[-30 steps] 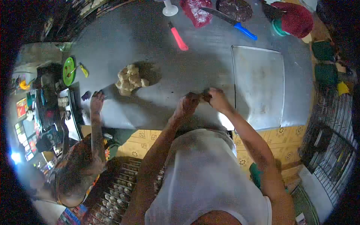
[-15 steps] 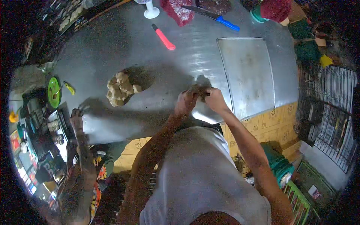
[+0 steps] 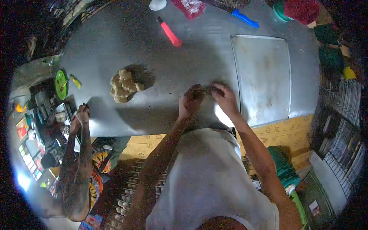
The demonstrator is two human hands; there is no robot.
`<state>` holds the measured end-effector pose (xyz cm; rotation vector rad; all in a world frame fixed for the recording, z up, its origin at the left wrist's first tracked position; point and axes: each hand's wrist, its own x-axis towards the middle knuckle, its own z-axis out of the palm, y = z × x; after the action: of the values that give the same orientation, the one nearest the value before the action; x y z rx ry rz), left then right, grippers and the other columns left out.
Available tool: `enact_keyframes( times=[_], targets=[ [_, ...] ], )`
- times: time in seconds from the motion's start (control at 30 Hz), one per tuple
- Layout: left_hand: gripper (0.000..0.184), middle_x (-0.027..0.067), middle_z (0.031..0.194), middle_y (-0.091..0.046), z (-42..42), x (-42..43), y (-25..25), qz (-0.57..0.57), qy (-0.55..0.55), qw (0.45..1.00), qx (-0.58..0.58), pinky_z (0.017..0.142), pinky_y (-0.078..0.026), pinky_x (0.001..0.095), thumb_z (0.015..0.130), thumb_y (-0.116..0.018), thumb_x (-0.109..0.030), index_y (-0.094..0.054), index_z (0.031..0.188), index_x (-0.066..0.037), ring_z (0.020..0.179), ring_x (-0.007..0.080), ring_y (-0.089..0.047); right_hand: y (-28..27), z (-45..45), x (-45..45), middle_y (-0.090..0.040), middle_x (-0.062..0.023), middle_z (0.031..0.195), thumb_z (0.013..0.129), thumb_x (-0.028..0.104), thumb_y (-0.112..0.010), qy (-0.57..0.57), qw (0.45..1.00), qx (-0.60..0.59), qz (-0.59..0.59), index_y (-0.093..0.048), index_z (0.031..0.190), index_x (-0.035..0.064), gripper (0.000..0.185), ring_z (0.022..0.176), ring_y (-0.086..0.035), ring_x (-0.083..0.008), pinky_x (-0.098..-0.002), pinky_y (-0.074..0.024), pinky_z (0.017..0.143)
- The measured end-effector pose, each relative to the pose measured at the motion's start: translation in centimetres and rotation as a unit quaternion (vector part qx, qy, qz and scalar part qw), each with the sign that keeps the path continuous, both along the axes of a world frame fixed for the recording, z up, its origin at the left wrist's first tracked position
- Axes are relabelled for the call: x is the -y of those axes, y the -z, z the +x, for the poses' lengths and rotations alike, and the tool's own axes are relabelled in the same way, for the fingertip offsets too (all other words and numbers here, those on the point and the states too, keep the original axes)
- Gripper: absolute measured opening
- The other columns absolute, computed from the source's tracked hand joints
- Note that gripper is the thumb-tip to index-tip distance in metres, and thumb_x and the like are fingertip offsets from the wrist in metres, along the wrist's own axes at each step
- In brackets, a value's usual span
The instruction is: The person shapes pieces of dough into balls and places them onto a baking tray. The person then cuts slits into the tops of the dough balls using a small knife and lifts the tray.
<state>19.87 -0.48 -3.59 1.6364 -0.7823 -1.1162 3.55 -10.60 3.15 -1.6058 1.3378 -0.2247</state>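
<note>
My left hand [image 3: 191, 100] and my right hand [image 3: 226, 99] are close together above the metal table [image 3: 168, 69], fingers curled inward. Between them is a small, shadowed lump [image 3: 207, 92] that looks like dough; both hands pinch it, and the fingers hide most of it. To the left, a heap of pale dough pieces [image 3: 124, 86] rests on the table. Just right of my right hand lies a flat metal baking tray [image 3: 262, 76].
A red-handled knife [image 3: 171, 34] and a blue-handled knife [image 3: 245, 18] lie toward the far side. At the left are a green plate [image 3: 61, 84] and a yellow cutter [image 3: 75, 81]. Another person's hands [image 3: 81, 115] are at the table's left edge.
My hands have drawn slightly apart, with the small lump still between them. The other person's hands have come together at the table's edge. The view has shifted slightly.
</note>
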Motion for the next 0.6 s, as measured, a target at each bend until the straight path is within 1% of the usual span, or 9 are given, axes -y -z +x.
enact_keyframes(
  times=[0.07,0.13,0.2,0.33,0.4,0.5,0.53,0.57,0.6],
  targets=[
    [0.033,0.0136,0.105,-0.070,0.8,1.6,-2.3,0.034,0.047,0.998,0.006,0.077,-0.054,0.0368,0.087,-0.063,-0.014,-0.062,0.118,-0.002,0.089,0.0231,-0.068,-1.1,-1.4,1.4,-0.068,-0.0082,0.103,0.091,0.016,-0.061,-0.026,0.987,0.140,0.067,-0.060,0.128,0.0093,0.038,0.090,-0.062,-0.0150,-0.0288,-0.0494,0.082],
    [0.034,0.0120,0.105,-0.070,-0.4,2.8,-3.0,0.069,0.101,0.992,0.002,0.078,-0.053,0.0360,0.086,-0.064,-0.015,-0.063,0.117,-0.001,0.089,0.0213,-0.068,-1.1,-2.4,1.9,-0.066,-0.0071,0.109,0.093,0.016,-0.061,-0.059,0.987,0.149,0.005,-0.059,0.130,0.0086,0.038,0.091,-0.060,-0.0132,-0.0264,-0.0480,0.083],
    [0.039,0.0082,0.110,-0.069,-2.7,3.4,-0.9,0.013,-0.025,0.947,-0.321,0.081,-0.053,0.0353,0.088,-0.065,-0.020,-0.060,0.122,-0.002,0.091,0.0224,-0.066,-2.9,-2.4,2.9,-0.066,-0.0094,0.109,0.093,0.016,-0.061,-0.016,0.969,0.196,0.149,-0.058,0.130,0.0064,0.038,0.093,-0.060,-0.0130,-0.0277,-0.0480,0.085],
    [0.038,0.0087,0.113,-0.067,-6.3,7.4,-0.1,-0.085,-0.033,0.896,-0.434,0.082,-0.053,0.0342,0.091,-0.064,-0.019,-0.058,0.125,-0.002,0.091,0.0224,-0.064,-2.3,-4.1,6.8,-0.067,-0.0109,0.107,0.093,0.019,-0.064,0.006,0.992,0.124,0.029,-0.063,0.119,0.0026,0.031,0.097,-0.062,-0.0165,-0.0307,-0.0490,0.086],
    [0.036,0.0109,0.114,-0.065,-6.4,9.7,0.0,0.029,0.146,0.987,-0.053,0.083,-0.053,0.0338,0.095,-0.059,-0.019,-0.057,0.127,-0.003,0.093,0.0221,-0.063,-1.6,-5.1,9.6,-0.067,-0.0120,0.100,0.089,0.017,-0.068,0.032,0.993,0.115,0.013,-0.066,0.111,0.0021,0.027,0.094,-0.063,-0.0205,-0.0327,-0.0501,0.083],
    [0.033,0.0123,0.111,-0.063,-7.6,12.1,-7.1,0.056,0.078,0.995,-0.012,0.083,-0.052,0.0313,0.098,-0.055,-0.019,-0.056,0.127,-0.004,0.092,0.0201,-0.062,-3.9,-5.4,15.6,-0.063,-0.0190,0.100,0.088,0.023,-0.061,-0.059,0.981,-0.042,-0.181,-0.066,0.103,-0.0003,0.028,0.095,-0.060,-0.0360,-0.0430,-0.0472,0.088],
    [0.034,0.0115,0.111,-0.062,-7.1,11.5,-6.2,0.038,0.082,0.994,-0.057,0.082,-0.052,0.0300,0.098,-0.054,-0.021,-0.055,0.128,-0.004,0.090,0.0192,-0.062,1.0,-6.7,17.7,-0.063,-0.0210,0.102,0.090,0.024,-0.056,-0.105,0.950,-0.107,-0.273,-0.066,0.101,-0.0014,0.030,0.098,-0.058,-0.0390,-0.0465,-0.0448,0.090],
    [0.035,0.0107,0.112,-0.061,-6.1,10.2,-3.6,0.022,0.081,0.992,-0.095,0.082,-0.052,0.0287,0.099,-0.053,-0.023,-0.054,0.128,-0.005,0.089,0.0182,-0.062,-2.0,-5.5,18.9,-0.064,-0.0213,0.099,0.089,0.019,-0.056,-0.008,0.978,-0.093,-0.185,-0.066,0.100,-0.0017,0.025,0.098,-0.059,-0.0393,-0.0469,-0.0457,0.087],
    [0.036,0.0090,0.110,-0.060,-4.3,8.8,1.2,-0.179,0.119,0.968,0.131,0.078,-0.052,0.0268,0.099,-0.053,-0.026,-0.052,0.128,-0.005,0.084,0.0158,-0.061,-1.5,-5.7,20.7,-0.065,-0.0212,0.098,0.089,0.016,-0.056,-0.048,0.979,-0.106,-0.170,-0.065,0.100,-0.0014,0.022,0.095,-0.060,-0.0398,-0.0459,-0.0480,0.083]
  ],
)
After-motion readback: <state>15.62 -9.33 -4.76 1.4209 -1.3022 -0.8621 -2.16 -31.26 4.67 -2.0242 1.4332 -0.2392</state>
